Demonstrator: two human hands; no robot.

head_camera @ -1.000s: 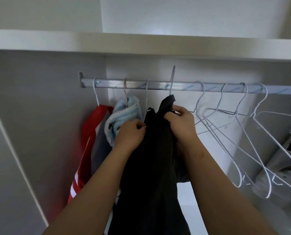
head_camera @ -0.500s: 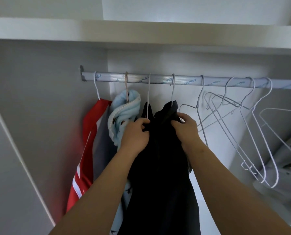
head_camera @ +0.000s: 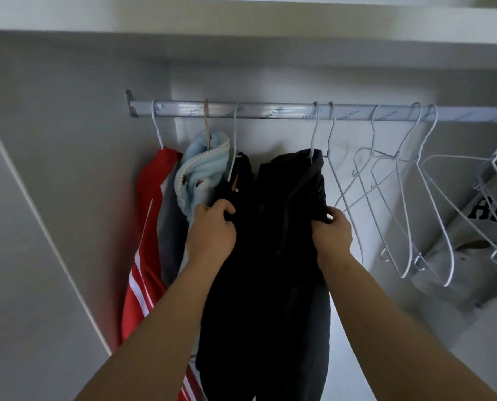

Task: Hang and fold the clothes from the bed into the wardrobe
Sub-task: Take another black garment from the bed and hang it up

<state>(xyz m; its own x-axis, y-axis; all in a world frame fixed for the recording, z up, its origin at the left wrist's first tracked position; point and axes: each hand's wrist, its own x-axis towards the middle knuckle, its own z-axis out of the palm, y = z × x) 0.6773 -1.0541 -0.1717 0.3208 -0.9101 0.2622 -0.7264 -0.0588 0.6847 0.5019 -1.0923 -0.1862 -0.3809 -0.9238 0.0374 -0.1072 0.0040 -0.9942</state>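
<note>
Two bare forearms show, the left forearm (head_camera: 160, 328) and the right forearm (head_camera: 392, 322), uncovered from the lower edge up to the wrists. The left hand (head_camera: 211, 235) and the right hand (head_camera: 332, 235) are bare too. A short curved crease marks the right wrist (head_camera: 344, 266).

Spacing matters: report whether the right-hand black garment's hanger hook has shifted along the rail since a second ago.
Yes. The hanger hook moved right along the rail, away from its left bracket.

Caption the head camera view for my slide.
Left hand and right hand grip black garments hanging on the wardrobe rail.
</note>
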